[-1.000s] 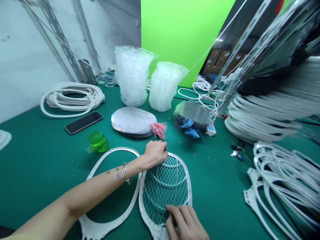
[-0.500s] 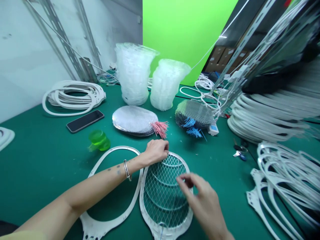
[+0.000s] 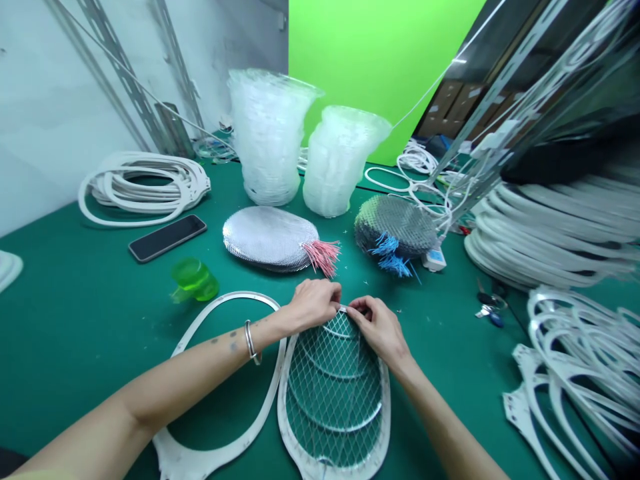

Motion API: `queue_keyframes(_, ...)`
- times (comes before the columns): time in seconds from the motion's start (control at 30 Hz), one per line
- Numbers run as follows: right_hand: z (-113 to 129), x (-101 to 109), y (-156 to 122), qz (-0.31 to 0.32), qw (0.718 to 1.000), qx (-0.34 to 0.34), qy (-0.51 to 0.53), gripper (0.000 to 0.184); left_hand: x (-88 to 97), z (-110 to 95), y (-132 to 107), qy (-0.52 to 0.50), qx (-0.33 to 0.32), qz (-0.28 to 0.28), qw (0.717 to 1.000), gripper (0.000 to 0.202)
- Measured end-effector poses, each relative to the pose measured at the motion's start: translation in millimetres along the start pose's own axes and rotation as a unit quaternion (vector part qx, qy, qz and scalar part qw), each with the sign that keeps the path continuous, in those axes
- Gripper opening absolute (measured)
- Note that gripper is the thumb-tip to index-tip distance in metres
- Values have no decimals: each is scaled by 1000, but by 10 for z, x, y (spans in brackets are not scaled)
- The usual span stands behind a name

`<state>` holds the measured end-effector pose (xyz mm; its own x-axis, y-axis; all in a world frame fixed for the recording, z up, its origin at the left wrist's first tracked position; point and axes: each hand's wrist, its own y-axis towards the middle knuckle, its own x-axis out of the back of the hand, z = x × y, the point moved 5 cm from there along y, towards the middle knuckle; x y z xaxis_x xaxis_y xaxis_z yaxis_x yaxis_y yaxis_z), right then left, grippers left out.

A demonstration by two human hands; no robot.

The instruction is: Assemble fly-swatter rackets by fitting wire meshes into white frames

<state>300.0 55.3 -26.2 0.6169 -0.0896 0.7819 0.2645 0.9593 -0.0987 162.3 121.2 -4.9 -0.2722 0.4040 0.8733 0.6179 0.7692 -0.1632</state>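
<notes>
On the green desk (image 3: 75,347), a bare white plastic oval frame (image 3: 225,295) lies just beside the plastic swatter frame (image 3: 283,413), its diamond wire mesh (image 3: 333,400) taut and glinting. The left hand (image 3: 314,304) and right hand (image 3: 377,328) both pinch the swatter frame's top rim, nearly touching.

Meshed racket frame (image 3: 334,400) right of bare frame (image 3: 235,294)

From here I make out a matt white plastic swatter frame (image 3: 283,407) strung with shiny metal mesh (image 3: 334,400). Beyond the frame stand glossy, clear plastic shells (image 3: 267,137); left of it lie a smooth green mat (image 3: 75,347) and a glossy glass-faced phone (image 3: 167,238).
</notes>
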Motion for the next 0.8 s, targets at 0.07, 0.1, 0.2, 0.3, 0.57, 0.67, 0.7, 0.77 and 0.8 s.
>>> queue_keyframes(0.07,1,-2,-3,2,1000,-4,-3,23,-13,4,-5,-1,8,3,1000,10)
queue_keyframes(0.1,0,-2,1,4,1000,-8,-5,24,-16,12,-6,-2,15,4,1000,11)
queue_keyframes(0.2,-16,9,40,13,999,-26,-13,23,-13,56,23,-4,38,14,999,16)
queue_keyframes(0.3,-38,23,128,43,998,-43,-23,20,-7,85,112,0,51,49,998,19)
queue_keyframes(0.57,37,27,293,44,997,-35,-50,15,-8,-38,214,19,25,52,998,26)
queue_keyframes(0.67,64,102,207,17,1000,-5,-19,17,41,-37,124,1,14,34,999,23)
queue_keyframes(0.7,58,157,131,-7,1000,3,-6,19,65,-29,58,-8,10,27,1000,25)
queue_keyframes(0.77,13,297,-129,-72,997,4,12,29,124,-22,-160,-38,-13,-4,999,28)
queue_keyframes(0.8,-15,371,-321,-112,994,3,15,31,147,-30,-317,-59,-40,-16,997,26)
